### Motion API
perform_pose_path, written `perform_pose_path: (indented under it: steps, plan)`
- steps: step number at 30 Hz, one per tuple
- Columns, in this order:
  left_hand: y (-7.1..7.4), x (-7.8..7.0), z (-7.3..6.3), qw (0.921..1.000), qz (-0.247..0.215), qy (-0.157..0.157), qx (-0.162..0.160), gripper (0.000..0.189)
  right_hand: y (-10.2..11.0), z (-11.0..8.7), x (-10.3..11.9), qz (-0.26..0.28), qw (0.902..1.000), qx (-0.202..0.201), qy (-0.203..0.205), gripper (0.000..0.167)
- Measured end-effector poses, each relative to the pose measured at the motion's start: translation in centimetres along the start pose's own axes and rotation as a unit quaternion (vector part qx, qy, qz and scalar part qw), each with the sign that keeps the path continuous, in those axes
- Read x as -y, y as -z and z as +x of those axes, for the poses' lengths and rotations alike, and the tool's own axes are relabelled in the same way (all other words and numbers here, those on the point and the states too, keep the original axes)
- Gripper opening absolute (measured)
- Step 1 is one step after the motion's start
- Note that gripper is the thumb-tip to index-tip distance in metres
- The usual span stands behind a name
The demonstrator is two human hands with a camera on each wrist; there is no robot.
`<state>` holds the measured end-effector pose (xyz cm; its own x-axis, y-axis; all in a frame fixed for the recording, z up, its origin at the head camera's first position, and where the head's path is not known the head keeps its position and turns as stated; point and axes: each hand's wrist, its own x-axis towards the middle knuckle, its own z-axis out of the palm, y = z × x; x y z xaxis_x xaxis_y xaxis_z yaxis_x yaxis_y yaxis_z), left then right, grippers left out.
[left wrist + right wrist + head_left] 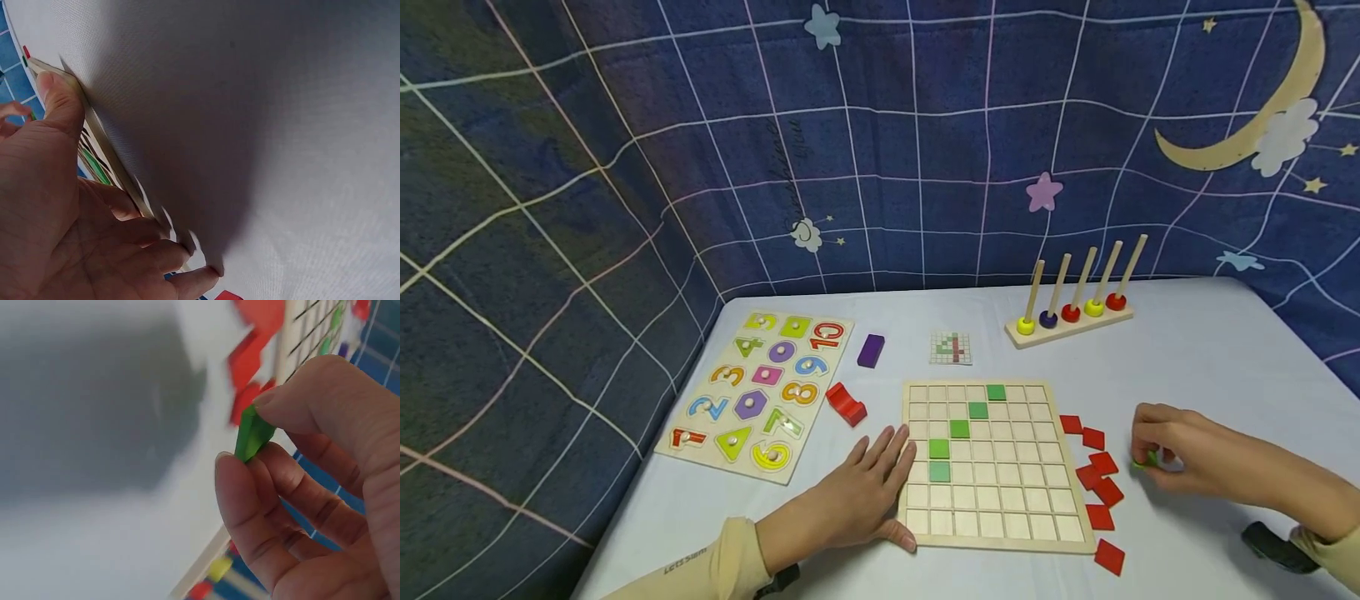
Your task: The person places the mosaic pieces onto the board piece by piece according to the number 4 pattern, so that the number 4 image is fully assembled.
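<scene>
A wooden grid board [1000, 508] lies flat on the table, with several green square tiles [959, 429] in its cells, running diagonally down from the top and then straight down on the left. My left hand [868, 487] rests along the board's left edge, fingers extended and thumb by the near corner. To the right of the board my right hand [1183, 450] pinches a green tile [253, 432] between thumb and fingertips, over the table. Between that hand and the board lie several loose red square tiles [1103, 463].
A number-and-shape puzzle board [790, 467] lies at the left, near a red curved block [847, 406] and a purple block [870, 351]. Behind the grid sits a small pattern card [951, 348]. A peg stand [1071, 327] with colored rings stands at the back right.
</scene>
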<state>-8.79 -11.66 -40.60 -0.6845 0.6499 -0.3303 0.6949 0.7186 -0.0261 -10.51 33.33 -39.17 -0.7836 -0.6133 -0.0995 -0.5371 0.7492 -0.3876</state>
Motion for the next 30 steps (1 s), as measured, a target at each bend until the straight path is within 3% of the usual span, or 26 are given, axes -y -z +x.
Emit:
perform_pose_path:
  steps: [8,15,22,30]
  plan:
    - [-0.1,0.1,0.1,1.0,-0.004,-0.001,0.003,0.116,-1.1,5.1,5.1,0.044,0.9945,0.003,0.095,0.022]
    - [-0.1,0.1,0.1,0.9999,-0.013,0.003,0.009,0.117,-2.4,9.2,9.2,0.016,0.986,-0.011,0.166,0.018]
    - [-0.2,0.1,0.2,0.9999,-0.015,0.0,0.008,0.115,-4.1,12.1,10.8,-0.001,0.9822,-0.03,0.186,0.016]
    - [-0.1,0.1,0.1,0.9999,-0.015,0.001,0.007,0.115,-5.4,13.4,11.4,0.033,0.9808,-0.037,0.189,0.009]
